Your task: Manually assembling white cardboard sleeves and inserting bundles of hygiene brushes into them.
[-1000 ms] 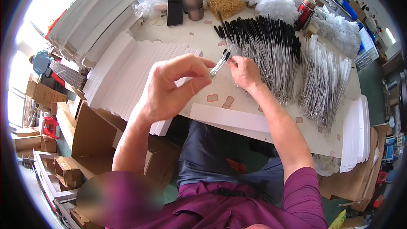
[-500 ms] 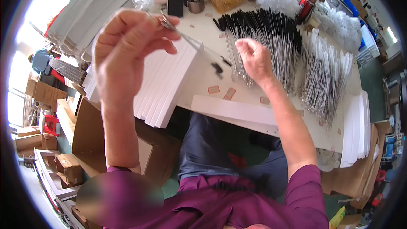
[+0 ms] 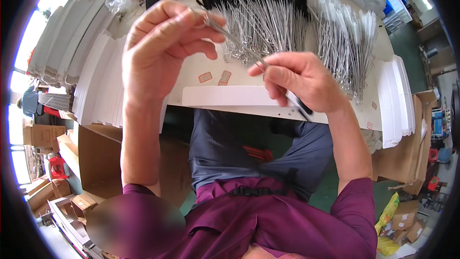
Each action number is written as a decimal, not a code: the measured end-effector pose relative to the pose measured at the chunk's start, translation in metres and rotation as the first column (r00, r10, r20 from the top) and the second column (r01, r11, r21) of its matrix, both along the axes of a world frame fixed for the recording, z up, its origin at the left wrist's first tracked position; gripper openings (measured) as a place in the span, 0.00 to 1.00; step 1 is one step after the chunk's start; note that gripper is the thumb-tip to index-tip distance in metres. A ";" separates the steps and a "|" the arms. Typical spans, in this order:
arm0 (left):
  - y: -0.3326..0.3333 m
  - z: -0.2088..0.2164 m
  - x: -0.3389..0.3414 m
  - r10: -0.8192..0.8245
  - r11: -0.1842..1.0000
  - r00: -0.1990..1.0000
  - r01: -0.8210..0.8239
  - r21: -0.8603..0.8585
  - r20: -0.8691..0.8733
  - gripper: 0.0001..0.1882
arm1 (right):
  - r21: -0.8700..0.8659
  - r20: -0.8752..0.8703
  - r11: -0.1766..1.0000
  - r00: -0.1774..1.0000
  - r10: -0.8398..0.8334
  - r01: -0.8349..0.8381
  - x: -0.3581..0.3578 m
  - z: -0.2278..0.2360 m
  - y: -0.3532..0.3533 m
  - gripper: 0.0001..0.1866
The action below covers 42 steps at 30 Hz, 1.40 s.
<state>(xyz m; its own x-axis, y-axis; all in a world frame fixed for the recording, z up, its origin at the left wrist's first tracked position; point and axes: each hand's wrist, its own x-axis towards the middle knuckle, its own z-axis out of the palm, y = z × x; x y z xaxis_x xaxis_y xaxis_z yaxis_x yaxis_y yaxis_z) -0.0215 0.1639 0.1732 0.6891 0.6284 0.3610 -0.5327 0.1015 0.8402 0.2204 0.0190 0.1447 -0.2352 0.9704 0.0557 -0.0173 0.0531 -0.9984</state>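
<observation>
The left hand (image 3: 167, 43) pinches the loop ends of a few thin brushes (image 3: 237, 43) between thumb and forefinger, the other fingers loosely curled. The right hand (image 3: 306, 79) has its thumb and fingers closed round the wires further down, with dark brush ends sticking out past it, near and right. The brushes are held above the table (image 3: 244, 77), on the near side of the black brush pile (image 3: 261, 7); how many there are is hard to tell.

To handle them well, I would keep the loops level in the left pinch, grip the wires lightly with the right so they lie together unbent, and keep the bristles clear of the palm.

Half a second ago the right hand was empty, well apart from the brushes and beside the black pile; now it grips them. The left hand has kept its pinch, and the view has shifted
</observation>
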 end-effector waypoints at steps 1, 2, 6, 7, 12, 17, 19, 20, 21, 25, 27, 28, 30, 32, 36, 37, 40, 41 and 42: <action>-0.002 -0.010 0.006 0.048 0.998 0.995 -0.051 -0.027 -0.091 0.07 | -0.086 0.016 0.995 0.998 -0.058 0.059 0.008 -0.007 -0.012 0.17; -0.010 -0.015 0.013 0.098 0.994 0.977 -0.105 -0.029 -0.189 0.08 | -0.164 0.036 0.979 0.992 -0.119 0.123 0.014 -0.010 -0.025 0.16; -0.030 -0.051 0.038 0.026 0.991 0.962 -0.061 -0.120 -0.271 0.08 | -0.191 0.117 0.950 0.966 -0.229 0.248 0.019 -0.040 -0.066 0.15; -0.032 -0.058 0.043 0.023 0.991 0.950 -0.062 -0.116 -0.311 0.07 | -0.197 0.149 0.937 0.954 -0.262 0.288 0.020 -0.049 -0.075 0.14; -0.050 -0.084 0.060 -0.010 0.999 0.856 0.030 0.030 -0.516 0.06 | -0.166 0.256 0.901 0.900 -0.353 0.401 0.026 -0.073 -0.117 0.12; -0.071 -0.070 0.069 0.253 0.747 0.762 0.237 0.621 -0.595 0.14 | -0.033 0.542 0.903 0.767 -0.344 0.428 0.044 -0.063 -0.142 0.07; -0.090 -0.058 0.074 0.311 0.595 0.766 0.305 0.744 -0.562 0.22 | 0.150 0.606 0.932 0.715 -0.349 0.329 0.047 -0.065 -0.149 0.06; -0.096 -0.061 0.077 0.294 0.530 0.805 0.312 0.789 -0.515 0.22 | 0.154 0.605 0.929 0.712 -0.358 0.336 0.048 -0.063 -0.151 0.06; -0.102 -0.064 0.079 0.246 0.503 0.766 0.423 0.754 -0.594 0.23 | 0.169 0.649 0.935 0.678 -0.344 0.312 0.047 -0.059 -0.153 0.06; -0.120 -0.090 0.078 0.217 0.486 0.678 0.549 0.680 -0.702 0.11 | 0.209 0.779 0.945 0.541 -0.317 0.253 0.045 -0.049 -0.151 0.06; -0.123 -0.098 0.076 0.267 0.541 0.726 0.430 0.722 -0.633 0.07 | 0.462 0.733 0.855 0.441 -0.518 0.236 0.041 -0.049 -0.145 0.05; -0.124 -0.100 0.078 0.263 0.536 0.729 0.434 0.724 -0.632 0.07 | 0.677 0.636 0.714 0.346 -0.689 0.177 0.041 -0.048 -0.141 0.06; -0.125 -0.103 0.083 0.232 0.687 0.686 0.386 0.616 -0.689 0.07 | 0.772 0.568 0.621 0.289 -0.770 0.136 0.040 -0.042 -0.142 0.08; -0.122 -0.103 0.088 0.154 0.766 0.671 0.383 0.516 -0.726 0.08 | 0.719 0.449 0.586 0.394 -0.802 0.375 0.030 -0.043 -0.157 0.09; -0.132 -0.112 0.103 -0.153 0.889 0.652 0.420 0.185 -0.743 0.11 | 0.169 0.364 0.647 0.563 -0.742 0.743 0.019 -0.089 -0.173 0.23; -0.138 -0.117 0.108 -0.231 0.877 0.623 0.466 0.118 -0.747 0.13 | 0.109 0.151 0.645 0.629 -0.762 0.756 0.020 -0.096 -0.170 0.31; -0.155 -0.117 0.127 -0.354 0.853 0.614 0.521 0.025 -0.706 0.13 | -0.056 -0.415 0.607 0.535 -0.736 0.793 0.027 -0.105 -0.167 0.25; -0.159 -0.119 0.132 -0.358 0.849 0.609 0.528 0.025 -0.708 0.13 | -0.061 -0.385 0.600 0.535 -0.752 0.798 0.034 -0.111 -0.167 0.27; -0.163 -0.121 0.136 -0.365 0.852 0.613 0.523 0.013 -0.701 0.14 | -0.061 -0.388 0.593 0.528 -0.755 0.803 0.037 -0.112 -0.167 0.27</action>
